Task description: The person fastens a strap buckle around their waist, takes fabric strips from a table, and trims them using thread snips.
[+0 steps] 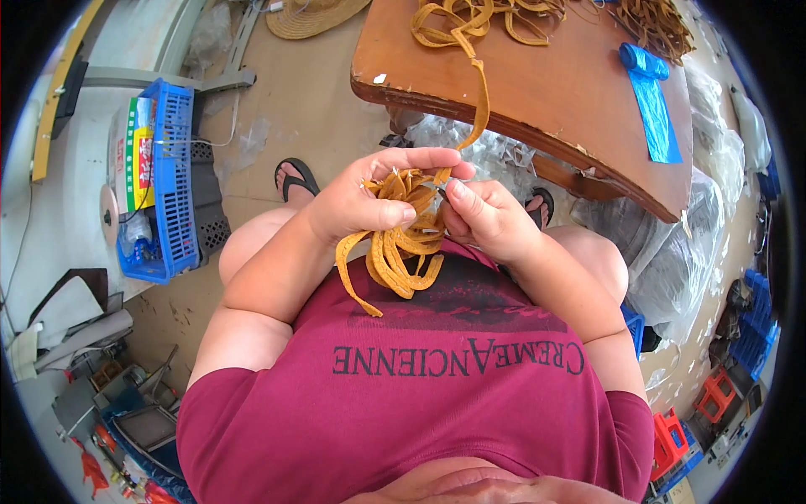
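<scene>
A looped bundle of tan-yellow straps (395,252) hangs from my left hand (369,197), whose fingers are wrapped round it above my lap. One strap (483,105) runs from between my hands up to more looped straps (457,25) on the brown table. My right hand (491,214) is closed in a pinch beside the bundle, close to my left fingertips. A small dark object (443,194) shows at its thumb tip; what it is cannot be made out.
The wooden table (537,97) bears a blue plastic roll (651,92) and a darker strap pile (655,25). A blue basket (175,181) stands at the left. Clear plastic bags (684,269) lie at the right, with red stools (669,441) lower down.
</scene>
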